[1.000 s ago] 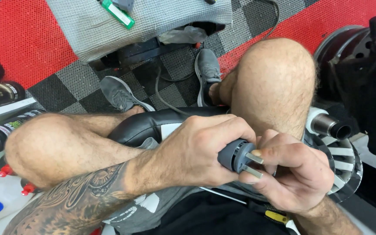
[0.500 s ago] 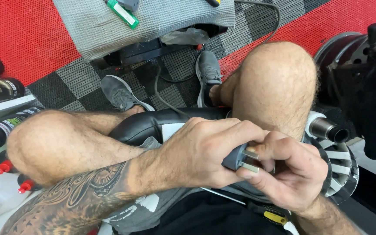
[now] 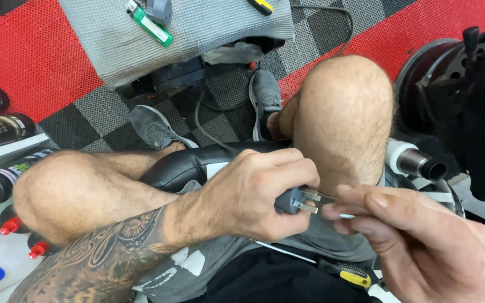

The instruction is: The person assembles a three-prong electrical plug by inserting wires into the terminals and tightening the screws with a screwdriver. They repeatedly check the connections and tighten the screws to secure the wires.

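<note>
Bright, even indoor light falls from above, so the red and grey floor tiles (image 3: pixel 40 62) and the grey mat (image 3: pixel 197 33) show clear colour with only soft, short shadows beneath the knees and shoes. The left hand (image 3: pixel 254 193) gripping the grey plug (image 3: pixel 292 200) is fairly sharp, while the right hand (image 3: pixel 422 247), closest to the camera, is slightly soft, and its fingertips (image 3: pixel 341 210) carry a little motion blur. Mild wide-angle bending curves the edges of the view, the dark machinery (image 3: pixel 478 106) at right loses detail in shadow, and a faint sheen sits on the black seat edge (image 3: pixel 186 163).
</note>
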